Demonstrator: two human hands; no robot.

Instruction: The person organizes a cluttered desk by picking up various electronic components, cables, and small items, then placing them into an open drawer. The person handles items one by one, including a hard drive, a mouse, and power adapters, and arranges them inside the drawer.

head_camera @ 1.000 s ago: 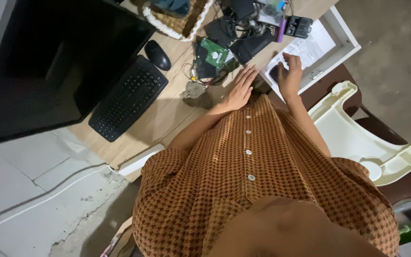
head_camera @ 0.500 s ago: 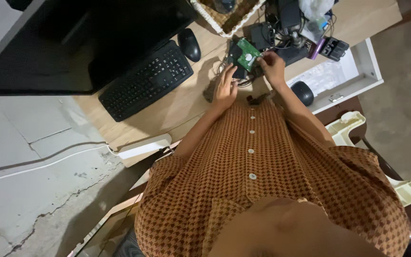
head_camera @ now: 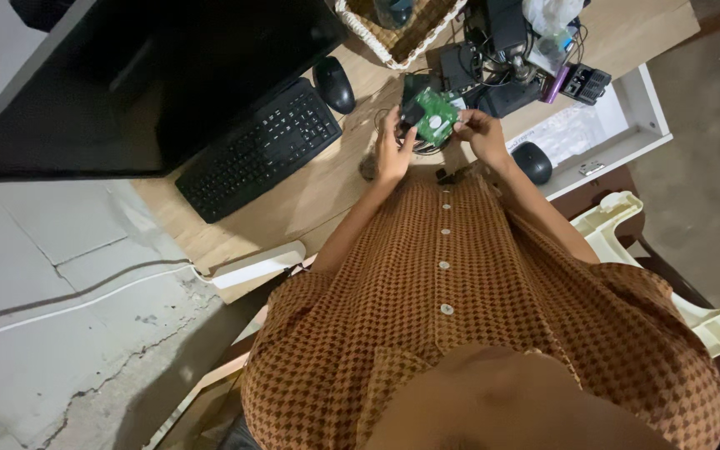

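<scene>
A hard drive with a green circuit board (head_camera: 433, 117) is held just above the wooden desk (head_camera: 310, 196), in front of my chest. My left hand (head_camera: 393, 148) grips its left edge, where a black connector sits. My right hand (head_camera: 483, 132) holds its right edge with the fingers curled around it. Thin wires trail from the drive to the desk below it.
A black keyboard (head_camera: 262, 148), black mouse (head_camera: 334, 83) and large dark monitor (head_camera: 135, 75) lie to the left. A wicker basket (head_camera: 393, 33) and a pile of black devices and cables (head_camera: 506, 58) sit beyond. An open white drawer (head_camera: 618, 137) holds a second dark mouse (head_camera: 532, 161). A white plastic chair (head_camera: 677, 275) stands right.
My right hand left the drawer and both hands took hold of the hard drive, lifting it off the desk toward me. The camera view shifted right across the desk.
</scene>
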